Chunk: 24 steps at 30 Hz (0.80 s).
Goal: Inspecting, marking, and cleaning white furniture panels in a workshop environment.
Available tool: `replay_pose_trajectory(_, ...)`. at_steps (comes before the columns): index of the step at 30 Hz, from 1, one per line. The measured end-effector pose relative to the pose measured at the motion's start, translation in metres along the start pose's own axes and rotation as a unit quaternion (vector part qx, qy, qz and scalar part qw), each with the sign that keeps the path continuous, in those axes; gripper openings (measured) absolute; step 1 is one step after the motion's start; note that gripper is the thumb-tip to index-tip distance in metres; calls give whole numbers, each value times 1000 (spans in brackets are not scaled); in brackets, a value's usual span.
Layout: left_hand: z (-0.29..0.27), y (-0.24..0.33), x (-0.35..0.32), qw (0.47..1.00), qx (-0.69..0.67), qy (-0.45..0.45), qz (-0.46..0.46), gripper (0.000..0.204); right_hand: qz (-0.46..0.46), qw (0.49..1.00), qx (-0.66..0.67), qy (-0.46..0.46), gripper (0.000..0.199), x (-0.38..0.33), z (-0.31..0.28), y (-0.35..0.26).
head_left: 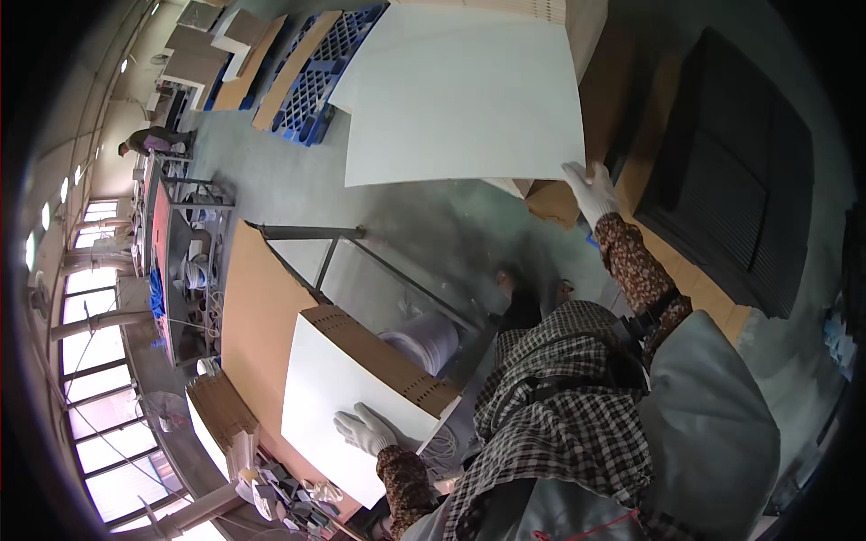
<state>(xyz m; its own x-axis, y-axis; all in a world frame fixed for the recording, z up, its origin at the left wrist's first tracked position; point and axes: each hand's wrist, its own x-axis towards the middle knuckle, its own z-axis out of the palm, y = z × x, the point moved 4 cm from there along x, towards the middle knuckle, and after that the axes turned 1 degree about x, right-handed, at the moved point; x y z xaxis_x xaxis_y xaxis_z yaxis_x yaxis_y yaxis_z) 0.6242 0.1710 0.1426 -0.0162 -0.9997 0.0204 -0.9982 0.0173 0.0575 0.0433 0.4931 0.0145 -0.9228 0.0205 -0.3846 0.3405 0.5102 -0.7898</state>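
Checked black-and-white cloth [568, 415] is closest, worn on the person's front, with flowery brown sleeves at both sides. Up ahead is a big white sheet [460, 99], flat and wide, past the far end of the table frame. The right hand [591, 192], in a white glove, is at its near right corner. Its fingers touch the edge (I cannot tell if they pinch it). The left hand [365, 430] wears a white glove too. It lies flat, fingers a little apart, on a smaller-looking white top sheet [316, 406]. That one sits on a pile with brown, bumpy edges [383, 361], and the pile rests on a big brown board [248, 293]. Under the metal frame [406, 281] is a round, pale tub-like thing [424, 341]. To the right of the right hand stands a tall stack of dark boards [735, 171]. Blue pallets [302, 120] lie farther off, at the upper left. Way back on the left, another person [155, 140] bends over near a long table, and bright windows [95, 388] line the wall.
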Motion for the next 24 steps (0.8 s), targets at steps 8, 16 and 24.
replay_pose_trajectory(8, 0, -3, -1, 1000, -5, -9, -12, 81, 62, 976, 189, -91, 60, -12, 23, -19)
replay_pose_trajectory(16, 3, -13, 2, 1000, -1, -11, -11, 82, -18, 970, 170, -172, 44, -14, 18, -6)
replay_pose_trajectory(24, 4, -8, 2, 1000, -7, -10, -8, 83, 81, 939, 314, -115, 35, -13, 26, -13)
